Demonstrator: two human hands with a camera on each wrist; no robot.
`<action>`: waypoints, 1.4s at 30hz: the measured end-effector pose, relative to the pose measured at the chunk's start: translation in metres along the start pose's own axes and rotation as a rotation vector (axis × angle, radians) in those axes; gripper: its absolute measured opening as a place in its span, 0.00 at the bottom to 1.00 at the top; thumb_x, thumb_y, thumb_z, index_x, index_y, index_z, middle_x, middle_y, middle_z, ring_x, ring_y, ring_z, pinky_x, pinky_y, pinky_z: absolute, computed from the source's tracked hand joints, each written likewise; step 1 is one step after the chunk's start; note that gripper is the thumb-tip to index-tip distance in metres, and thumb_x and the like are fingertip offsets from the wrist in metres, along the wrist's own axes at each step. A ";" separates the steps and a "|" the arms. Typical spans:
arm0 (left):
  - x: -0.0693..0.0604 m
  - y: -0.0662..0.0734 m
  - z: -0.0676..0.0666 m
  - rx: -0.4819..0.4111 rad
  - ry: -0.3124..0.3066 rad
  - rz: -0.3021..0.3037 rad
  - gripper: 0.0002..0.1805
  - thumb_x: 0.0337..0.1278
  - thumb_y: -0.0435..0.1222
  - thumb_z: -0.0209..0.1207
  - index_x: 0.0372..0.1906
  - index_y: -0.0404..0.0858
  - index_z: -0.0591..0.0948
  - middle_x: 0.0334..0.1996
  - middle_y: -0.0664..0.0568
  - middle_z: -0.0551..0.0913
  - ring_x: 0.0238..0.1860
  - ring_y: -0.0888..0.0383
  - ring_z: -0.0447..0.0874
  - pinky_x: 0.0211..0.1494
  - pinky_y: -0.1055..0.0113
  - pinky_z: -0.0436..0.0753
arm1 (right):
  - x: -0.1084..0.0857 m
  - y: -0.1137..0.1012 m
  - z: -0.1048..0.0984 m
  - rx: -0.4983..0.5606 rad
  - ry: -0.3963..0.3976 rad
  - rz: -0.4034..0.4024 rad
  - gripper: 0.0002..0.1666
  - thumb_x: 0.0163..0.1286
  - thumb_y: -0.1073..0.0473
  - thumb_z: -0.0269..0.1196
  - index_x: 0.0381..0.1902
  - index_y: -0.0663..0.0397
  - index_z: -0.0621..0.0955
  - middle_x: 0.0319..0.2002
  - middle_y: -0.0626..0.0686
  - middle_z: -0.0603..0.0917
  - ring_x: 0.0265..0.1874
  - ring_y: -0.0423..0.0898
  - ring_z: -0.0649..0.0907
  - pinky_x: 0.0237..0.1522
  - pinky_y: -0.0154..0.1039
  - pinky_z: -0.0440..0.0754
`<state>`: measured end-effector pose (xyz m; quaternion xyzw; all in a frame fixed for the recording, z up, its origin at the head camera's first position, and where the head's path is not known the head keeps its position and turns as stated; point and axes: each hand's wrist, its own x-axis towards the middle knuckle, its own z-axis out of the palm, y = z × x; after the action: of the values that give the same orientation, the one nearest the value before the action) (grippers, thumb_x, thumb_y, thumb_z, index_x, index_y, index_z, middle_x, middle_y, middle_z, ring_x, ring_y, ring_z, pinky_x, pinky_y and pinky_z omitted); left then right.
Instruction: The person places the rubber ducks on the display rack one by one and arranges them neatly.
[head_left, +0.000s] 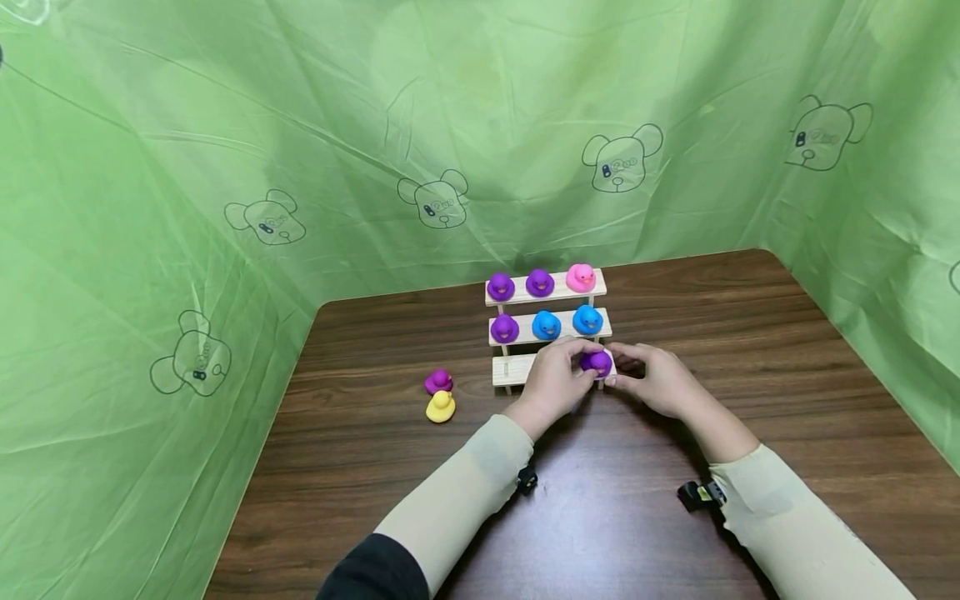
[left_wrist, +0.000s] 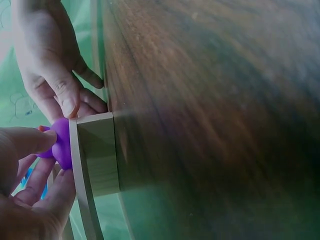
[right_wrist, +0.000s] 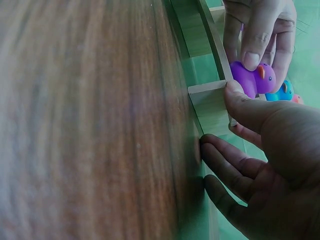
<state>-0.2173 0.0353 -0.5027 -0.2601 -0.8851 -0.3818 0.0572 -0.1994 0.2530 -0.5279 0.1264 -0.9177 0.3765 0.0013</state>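
Observation:
A three-tiered wooden rack [head_left: 512,369] stands on the table. At the right end of its lowest tier sits a purple rubber duck [head_left: 600,364], pinched between the thumb and fingers of my left hand [head_left: 553,379]. My right hand [head_left: 654,381] grips that same end of the rack. In the right wrist view, its thumb [right_wrist: 245,102] lies on the tier's edge close to the duck [right_wrist: 254,79], and one finger shows past the board's end. The other fingers spread low, by the tabletop.
Two purple ducks [head_left: 540,282] and a pink duck [head_left: 581,278] occupy the top tier. On the middle tier are a purple duck [head_left: 505,328] and two blue ducks [head_left: 547,325]. Left of the rack, a magenta duck [head_left: 438,382] and a yellow duck [head_left: 441,407] lie on the table [head_left: 360,467]. Green curtains [head_left: 337,167] surround it.

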 end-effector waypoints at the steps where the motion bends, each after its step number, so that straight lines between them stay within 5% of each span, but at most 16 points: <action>1: 0.000 0.000 0.000 0.005 0.000 -0.002 0.16 0.58 0.33 0.74 0.52 0.48 0.90 0.49 0.61 0.88 0.52 0.68 0.82 0.56 0.81 0.77 | 0.000 0.000 0.000 -0.001 0.001 0.000 0.37 0.68 0.52 0.76 0.70 0.59 0.78 0.50 0.60 0.89 0.54 0.61 0.85 0.62 0.63 0.79; 12: -0.001 -0.001 -0.001 0.009 -0.015 -0.030 0.24 0.55 0.32 0.76 0.58 0.47 0.88 0.53 0.60 0.87 0.58 0.64 0.82 0.64 0.77 0.75 | 0.000 -0.001 0.000 0.002 0.010 -0.022 0.35 0.67 0.55 0.76 0.69 0.59 0.79 0.49 0.60 0.89 0.53 0.61 0.86 0.61 0.63 0.79; 18: -0.004 -0.003 -0.003 -0.022 -0.010 -0.023 0.25 0.54 0.32 0.76 0.59 0.47 0.87 0.53 0.59 0.86 0.56 0.62 0.83 0.60 0.78 0.77 | 0.000 0.001 0.001 -0.001 0.016 -0.021 0.35 0.67 0.53 0.76 0.69 0.58 0.80 0.49 0.58 0.89 0.54 0.60 0.86 0.60 0.63 0.79; 26: -0.010 -0.007 -0.009 -0.089 0.002 -0.023 0.24 0.54 0.32 0.77 0.58 0.46 0.88 0.52 0.58 0.86 0.53 0.52 0.87 0.58 0.66 0.85 | 0.000 0.001 0.001 0.000 0.020 -0.029 0.37 0.67 0.51 0.76 0.69 0.58 0.79 0.49 0.58 0.90 0.54 0.61 0.86 0.60 0.63 0.80; 34: -0.016 -0.011 -0.018 -0.104 0.008 -0.029 0.23 0.53 0.34 0.78 0.56 0.47 0.88 0.51 0.61 0.86 0.54 0.64 0.83 0.59 0.67 0.84 | 0.000 0.000 0.000 -0.002 0.013 -0.020 0.37 0.67 0.52 0.77 0.70 0.58 0.79 0.49 0.58 0.89 0.54 0.61 0.85 0.60 0.64 0.79; 42: -0.031 -0.015 -0.038 -0.201 0.020 -0.012 0.21 0.54 0.31 0.77 0.55 0.41 0.88 0.50 0.54 0.86 0.54 0.61 0.85 0.57 0.66 0.87 | 0.000 -0.003 -0.001 0.004 0.003 -0.008 0.37 0.67 0.53 0.76 0.70 0.57 0.79 0.50 0.58 0.89 0.55 0.62 0.85 0.62 0.66 0.77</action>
<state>-0.2018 -0.0132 -0.4951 -0.2554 -0.8432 -0.4715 0.0372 -0.1984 0.2515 -0.5253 0.1296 -0.9165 0.3784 0.0042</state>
